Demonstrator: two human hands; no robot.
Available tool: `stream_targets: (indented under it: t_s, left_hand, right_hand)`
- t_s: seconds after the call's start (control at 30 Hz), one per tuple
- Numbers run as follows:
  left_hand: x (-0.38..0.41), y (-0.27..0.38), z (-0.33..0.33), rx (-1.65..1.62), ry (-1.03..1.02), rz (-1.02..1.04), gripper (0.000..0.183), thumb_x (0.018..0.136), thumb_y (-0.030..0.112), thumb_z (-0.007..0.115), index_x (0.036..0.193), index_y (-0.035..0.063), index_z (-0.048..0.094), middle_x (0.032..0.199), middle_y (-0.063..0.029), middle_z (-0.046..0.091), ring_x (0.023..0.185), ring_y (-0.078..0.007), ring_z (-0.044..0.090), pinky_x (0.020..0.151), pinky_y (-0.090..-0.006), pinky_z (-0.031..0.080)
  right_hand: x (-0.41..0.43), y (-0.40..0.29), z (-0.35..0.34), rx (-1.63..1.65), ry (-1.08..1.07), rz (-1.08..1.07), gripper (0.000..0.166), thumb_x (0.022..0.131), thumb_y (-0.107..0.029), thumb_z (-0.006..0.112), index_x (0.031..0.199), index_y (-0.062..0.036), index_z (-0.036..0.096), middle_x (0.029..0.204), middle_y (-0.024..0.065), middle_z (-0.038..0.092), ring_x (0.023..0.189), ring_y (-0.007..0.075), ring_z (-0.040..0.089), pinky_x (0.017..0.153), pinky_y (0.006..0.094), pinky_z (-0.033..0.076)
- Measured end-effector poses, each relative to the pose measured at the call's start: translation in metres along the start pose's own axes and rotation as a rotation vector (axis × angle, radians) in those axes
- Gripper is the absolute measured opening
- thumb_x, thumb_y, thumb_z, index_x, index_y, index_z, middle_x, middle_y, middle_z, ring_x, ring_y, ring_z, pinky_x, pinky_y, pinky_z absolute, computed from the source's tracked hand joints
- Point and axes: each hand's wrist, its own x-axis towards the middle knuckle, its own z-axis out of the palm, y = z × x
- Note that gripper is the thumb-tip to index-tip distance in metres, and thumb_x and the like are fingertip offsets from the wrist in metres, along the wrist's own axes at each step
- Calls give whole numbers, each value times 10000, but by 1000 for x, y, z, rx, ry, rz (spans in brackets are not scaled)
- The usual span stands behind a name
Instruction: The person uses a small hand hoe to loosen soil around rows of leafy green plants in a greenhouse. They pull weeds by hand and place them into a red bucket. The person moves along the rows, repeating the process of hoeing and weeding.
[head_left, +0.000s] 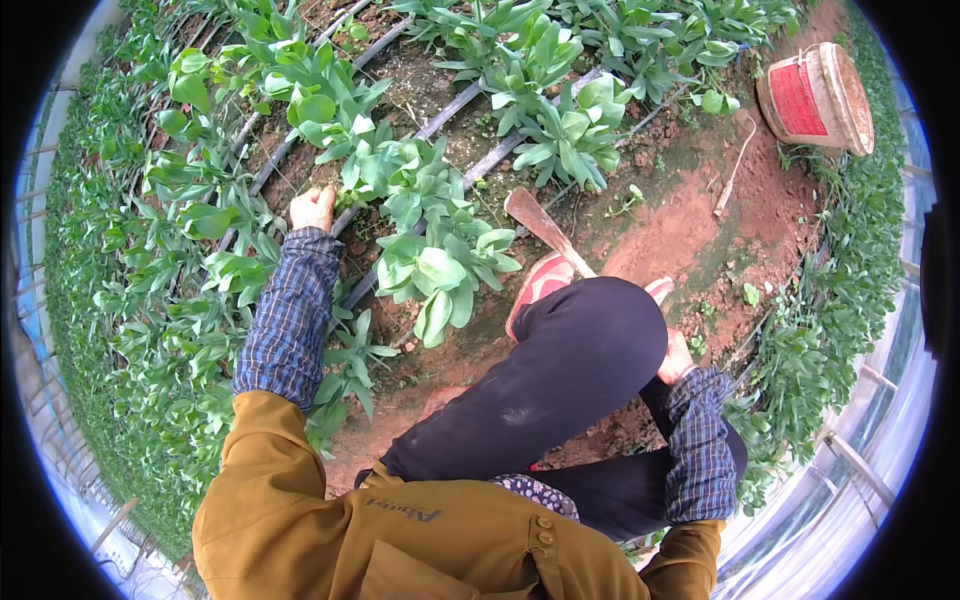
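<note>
My left hand (313, 208) reaches in among the green leafy plants (427, 262), its fingers closed together at the base of some small yellowish growth; what lies between the fingertips is too small to tell. My right hand (676, 356) is beside my bent knee, partly hidden by it, and its fingers are out of sight. A hand tool with a flat rusty blade (534, 216) leans at my shoe (541, 285), its handle running behind the knee, where the lower part is hidden. Whether my right hand holds that handle cannot be told.
Dark irrigation tubes (450, 111) run between the plant rows. A whitish bucket with a red label (821, 97) stands on the reddish soil path (675, 225) at the upper right. A thin pale root or stalk (735, 174) lies on the path. More plants (817, 345) line the right side.
</note>
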Motion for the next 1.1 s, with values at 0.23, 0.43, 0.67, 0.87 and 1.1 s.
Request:
stream_targets:
  t_s: [0.23, 0.43, 0.67, 0.87, 1.1]
  left_hand:
    - [-10, 9, 11, -364, 15, 113, 224, 663, 43, 642, 609, 69, 426, 586, 35, 437, 520, -61, 360, 489, -220, 328]
    - [-26, 35, 30, -366, -59, 80, 265, 759, 60, 575, 1008, 10, 502, 924, -73, 598, 788, -142, 566, 713, -265, 451]
    - [-50, 3, 28, -505, -334, 11, 197, 701, 49, 644, 863, 14, 538, 713, -30, 568, 601, -93, 524, 570, -236, 450]
    - [-75, -4, 48, -573, -506, -33, 168, 726, 81, 640, 840, 11, 539, 678, -13, 557, 593, -97, 527, 572, -250, 458]
    - [-103, 7, 54, -487, -536, -62, 131, 723, 92, 628, 799, 19, 549, 668, -3, 557, 590, -101, 517, 577, -256, 448]
  right_hand:
    - [-14, -42, 3, -688, 28, -169, 347, 836, -231, 477, 1139, -63, 492, 926, 191, 601, 887, 342, 581, 769, 379, 454]
    - [70, 31, 59, -322, 20, -259, 269, 834, -195, 491, 1081, -99, 536, 765, 177, 591, 718, 286, 599, 655, 345, 469]
    - [141, -56, 106, -401, 195, -415, 286, 844, -263, 489, 1070, -97, 548, 679, 170, 589, 635, 303, 608, 569, 365, 467]
    - [69, -36, 6, -776, 122, -481, 299, 840, -290, 489, 1063, -103, 562, 731, 182, 599, 696, 345, 596, 628, 413, 465]
    - [7, -56, -32, -979, -16, -260, 290, 833, -281, 501, 1023, -79, 584, 777, 167, 614, 762, 324, 597, 664, 386, 468]
